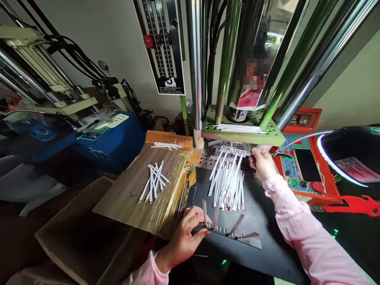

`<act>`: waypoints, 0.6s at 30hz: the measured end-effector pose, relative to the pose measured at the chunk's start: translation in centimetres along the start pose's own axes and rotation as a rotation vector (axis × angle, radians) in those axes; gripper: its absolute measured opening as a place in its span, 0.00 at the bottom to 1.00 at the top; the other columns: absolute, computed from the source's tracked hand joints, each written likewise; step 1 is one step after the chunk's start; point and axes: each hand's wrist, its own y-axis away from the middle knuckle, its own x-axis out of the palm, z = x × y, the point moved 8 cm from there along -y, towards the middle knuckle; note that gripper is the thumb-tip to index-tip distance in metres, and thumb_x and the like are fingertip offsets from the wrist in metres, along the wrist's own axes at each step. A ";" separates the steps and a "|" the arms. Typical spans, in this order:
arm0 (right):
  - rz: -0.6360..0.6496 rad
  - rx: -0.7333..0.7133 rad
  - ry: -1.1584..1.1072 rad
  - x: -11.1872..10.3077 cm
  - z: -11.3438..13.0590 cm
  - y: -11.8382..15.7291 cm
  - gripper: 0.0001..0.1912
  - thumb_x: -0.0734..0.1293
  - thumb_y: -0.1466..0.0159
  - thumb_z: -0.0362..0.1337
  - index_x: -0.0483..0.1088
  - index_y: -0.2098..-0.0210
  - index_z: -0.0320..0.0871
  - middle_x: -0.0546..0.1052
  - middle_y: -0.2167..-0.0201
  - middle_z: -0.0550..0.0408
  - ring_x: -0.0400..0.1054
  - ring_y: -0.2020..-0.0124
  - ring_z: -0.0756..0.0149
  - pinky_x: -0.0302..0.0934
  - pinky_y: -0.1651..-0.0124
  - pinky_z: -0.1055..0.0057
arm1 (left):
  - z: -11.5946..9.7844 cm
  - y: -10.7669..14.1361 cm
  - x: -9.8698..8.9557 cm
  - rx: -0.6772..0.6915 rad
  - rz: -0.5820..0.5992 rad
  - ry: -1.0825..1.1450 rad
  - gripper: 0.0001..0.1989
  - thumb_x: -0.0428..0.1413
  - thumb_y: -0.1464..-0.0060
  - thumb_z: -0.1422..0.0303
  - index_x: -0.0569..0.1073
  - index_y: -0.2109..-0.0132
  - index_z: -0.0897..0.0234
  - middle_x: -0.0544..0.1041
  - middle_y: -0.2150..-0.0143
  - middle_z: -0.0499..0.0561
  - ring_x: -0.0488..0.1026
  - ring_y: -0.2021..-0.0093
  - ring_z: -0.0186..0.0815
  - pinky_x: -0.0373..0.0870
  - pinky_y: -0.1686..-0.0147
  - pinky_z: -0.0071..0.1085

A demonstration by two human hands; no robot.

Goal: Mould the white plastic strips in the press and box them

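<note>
One long, flat grey metal bar (221, 231) above the near part of the black worktop (274, 245). Four narrow, pinkish strips (236, 225) stick up from it, spread along its length. Left hand (191, 231) closed on the bar's left end, thumb and fingers pinching.

Right hand (263, 163), fingers curled, at the right end of a second, pale bar (233, 151) with several white strips, at the front edge of the press; cannot tell if it grips.

Between the hands, one heap of slim white strips (227, 186), overlapping, too many to count. Left of it, one brown wood-grain board (124, 208) carrying a crossed cluster of roughly ten more (154, 180).

Above: one green perforated press plate (271, 136), a few white strips on top. Far right: one dark-screened phone (308, 165) on one red-orange control box (329, 174); one red-handled tool (353, 206) nearer.
</note>
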 end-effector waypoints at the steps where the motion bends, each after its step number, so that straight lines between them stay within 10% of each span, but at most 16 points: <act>1: 0.004 0.045 -0.036 -0.5 -0.1 1.6 0.26 0.56 0.36 0.66 0.52 0.71 0.50 0.56 0.84 0.66 0.50 0.84 0.72 0.46 0.83 0.71 | -0.4 0.0 -0.5 0.009 -0.007 0.027 0.11 0.54 0.35 0.60 0.77 0.57 0.60 0.77 0.60 0.53 0.75 0.57 0.38 0.71 0.54 0.33; 11: 0.229 0.413 -0.104 -0.5 -1.8 19.3 0.22 0.60 0.35 0.60 0.55 0.72 0.50 0.58 0.85 0.64 0.53 0.85 0.68 0.49 0.82 0.71 | -3.3 -1.9 -6.6 0.049 -0.135 -0.110 0.05 0.58 0.39 0.70 0.77 0.56 0.58 0.78 0.57 0.50 0.75 0.52 0.37 0.71 0.48 0.33; 18: 0.263 0.145 0.655 -2.4 -1.7 19.9 0.21 0.63 0.37 0.59 0.70 0.59 0.50 0.71 0.81 0.60 0.67 0.80 0.62 0.57 0.76 0.68 | -2.1 -3.7 -5.0 0.088 -0.125 -0.090 0.06 0.58 0.39 0.74 0.76 0.56 0.60 0.77 0.58 0.49 0.75 0.54 0.35 0.72 0.50 0.31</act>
